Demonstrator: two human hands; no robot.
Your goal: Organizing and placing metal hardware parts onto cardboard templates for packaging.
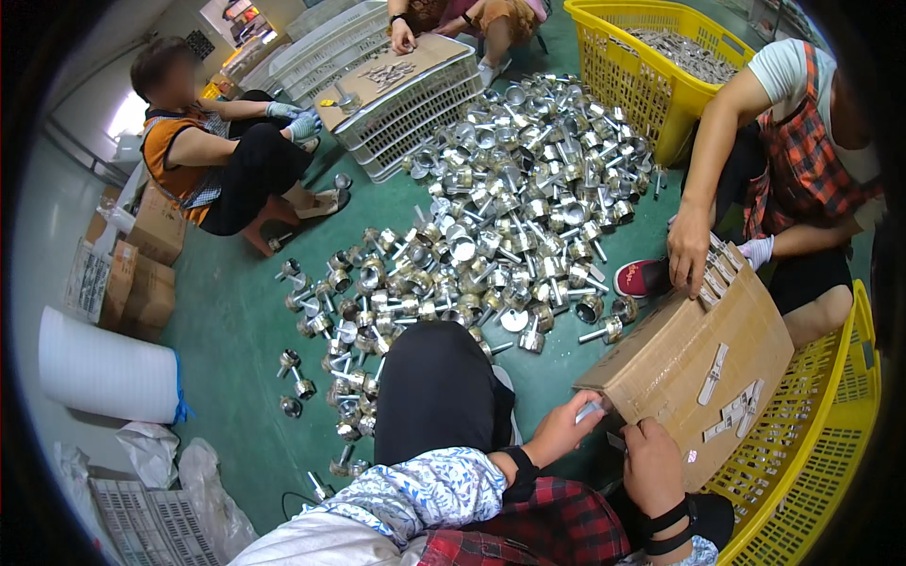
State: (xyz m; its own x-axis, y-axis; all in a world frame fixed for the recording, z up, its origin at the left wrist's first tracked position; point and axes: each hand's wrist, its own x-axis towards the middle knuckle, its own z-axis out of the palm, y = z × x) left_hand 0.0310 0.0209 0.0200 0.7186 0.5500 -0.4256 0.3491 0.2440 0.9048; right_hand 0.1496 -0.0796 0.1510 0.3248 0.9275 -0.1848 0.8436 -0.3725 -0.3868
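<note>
My left hand (561,430) is closed around a small pale, shiny piece (589,409) beside the near corner of a cardboard box (661,363). Its exact kind is hard to make out. Close by, my right hand (653,464) is closed in a pinch at the box's near edge, with the tip of a small flat metal strip (616,441) showing at its fingers. Several flat metal strips (714,374) lie loose on top of the box. At its far end, a co-worker's hand (689,247) touches a row of similar strips (725,274).
A large pile of metal cup-shaped parts with stems (510,208) covers the green floor ahead. Yellow crates (802,453) stand at right and far right (651,85). White crates (406,123) hold a cardboard sheet. Another person sits at left, near a white foam roll (109,368).
</note>
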